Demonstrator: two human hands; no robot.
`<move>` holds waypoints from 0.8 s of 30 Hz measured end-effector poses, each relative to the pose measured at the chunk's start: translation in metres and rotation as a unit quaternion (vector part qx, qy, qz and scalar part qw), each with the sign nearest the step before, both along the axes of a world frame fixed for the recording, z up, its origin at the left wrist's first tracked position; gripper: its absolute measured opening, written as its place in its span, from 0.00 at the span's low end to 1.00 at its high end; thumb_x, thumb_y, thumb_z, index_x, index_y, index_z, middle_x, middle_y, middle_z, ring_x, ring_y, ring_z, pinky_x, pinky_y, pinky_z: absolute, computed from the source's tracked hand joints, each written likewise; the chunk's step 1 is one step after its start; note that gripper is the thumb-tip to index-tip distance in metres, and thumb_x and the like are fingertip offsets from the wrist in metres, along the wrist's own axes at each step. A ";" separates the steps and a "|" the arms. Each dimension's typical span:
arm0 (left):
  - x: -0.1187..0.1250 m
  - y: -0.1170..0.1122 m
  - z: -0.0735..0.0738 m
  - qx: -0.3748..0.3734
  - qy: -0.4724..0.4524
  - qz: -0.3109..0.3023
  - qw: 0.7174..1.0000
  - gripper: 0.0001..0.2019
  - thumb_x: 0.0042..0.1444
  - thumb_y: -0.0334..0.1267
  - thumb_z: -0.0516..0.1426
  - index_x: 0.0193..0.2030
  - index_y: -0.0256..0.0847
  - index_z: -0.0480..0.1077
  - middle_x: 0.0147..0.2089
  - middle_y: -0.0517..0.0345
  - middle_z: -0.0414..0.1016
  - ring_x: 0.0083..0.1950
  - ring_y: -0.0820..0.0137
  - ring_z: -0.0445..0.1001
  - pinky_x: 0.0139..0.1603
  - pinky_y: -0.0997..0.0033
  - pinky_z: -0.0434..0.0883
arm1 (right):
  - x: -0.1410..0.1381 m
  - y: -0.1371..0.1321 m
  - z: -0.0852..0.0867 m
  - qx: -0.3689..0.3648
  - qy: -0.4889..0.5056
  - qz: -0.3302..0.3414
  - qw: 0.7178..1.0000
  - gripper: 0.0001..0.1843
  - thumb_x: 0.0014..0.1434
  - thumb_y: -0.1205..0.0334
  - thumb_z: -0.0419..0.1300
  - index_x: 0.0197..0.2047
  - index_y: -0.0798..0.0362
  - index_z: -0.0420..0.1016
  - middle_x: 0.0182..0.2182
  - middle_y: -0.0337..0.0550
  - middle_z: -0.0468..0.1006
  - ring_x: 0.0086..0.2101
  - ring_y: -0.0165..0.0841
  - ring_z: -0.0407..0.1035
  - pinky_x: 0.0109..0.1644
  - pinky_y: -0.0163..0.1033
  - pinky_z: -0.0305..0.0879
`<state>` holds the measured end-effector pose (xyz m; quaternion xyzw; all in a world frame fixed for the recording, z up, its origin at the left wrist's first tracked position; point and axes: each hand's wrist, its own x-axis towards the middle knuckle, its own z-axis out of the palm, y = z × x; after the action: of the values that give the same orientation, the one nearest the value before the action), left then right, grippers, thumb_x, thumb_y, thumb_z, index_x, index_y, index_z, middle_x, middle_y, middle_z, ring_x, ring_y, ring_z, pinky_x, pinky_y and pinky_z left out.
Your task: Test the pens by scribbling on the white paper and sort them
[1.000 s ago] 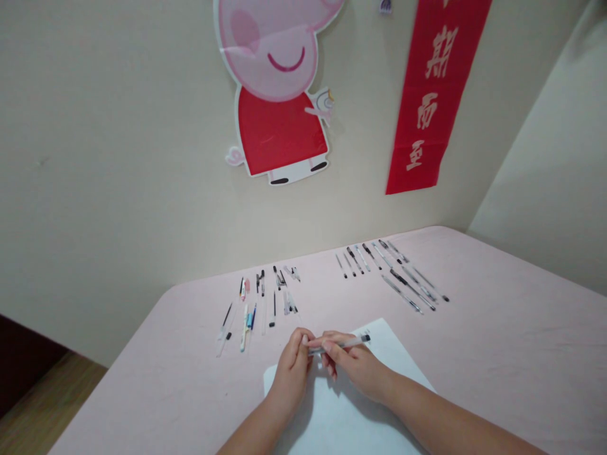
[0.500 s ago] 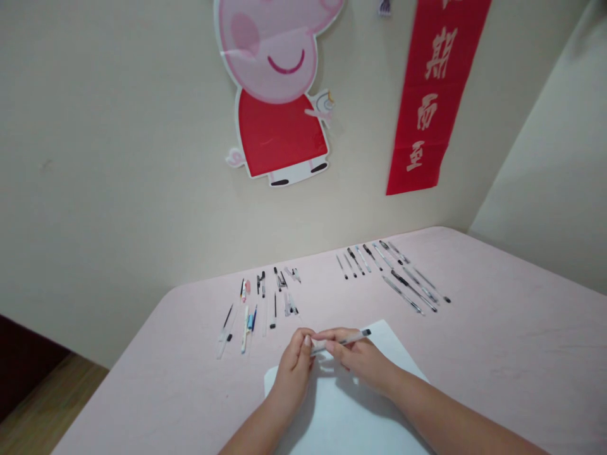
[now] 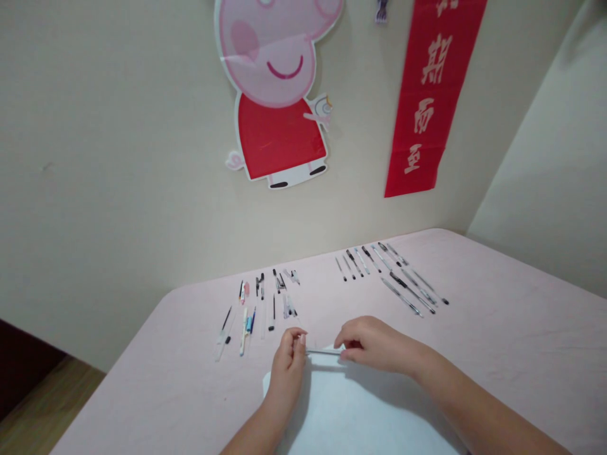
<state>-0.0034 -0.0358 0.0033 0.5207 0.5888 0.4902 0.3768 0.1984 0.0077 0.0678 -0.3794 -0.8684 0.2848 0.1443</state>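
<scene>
Beige walls [image 3: 118,158] with pig cutout [image 3: 277,95] and red banner [image 3: 427,107]; wooden floor [image 3: 42,411].

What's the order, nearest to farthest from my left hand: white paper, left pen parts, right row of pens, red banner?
1. white paper, right under the left hand, which pinches a thin pen.
2. left pen parts, just beyond it, leftward.
3. row of pens, farther back on the right.
4. red banner, up on the wall.
</scene>
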 end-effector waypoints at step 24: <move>0.002 -0.007 0.008 0.018 0.281 -0.196 0.939 0.15 0.63 0.42 0.45 0.27 0.42 0.63 0.29 0.57 0.67 0.32 0.66 0.66 0.34 0.68 0.57 | 0.076 0.056 -0.018 0.019 -0.310 -0.323 0.894 0.15 0.56 0.68 0.50 0.42 0.61 0.76 0.42 0.60 0.78 0.42 0.44 0.73 0.35 0.39 0.58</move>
<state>-0.0016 -0.0433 0.0110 0.7489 0.5480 0.2506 0.2758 0.2741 0.0634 0.0495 -0.7049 -0.7042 0.0743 -0.0407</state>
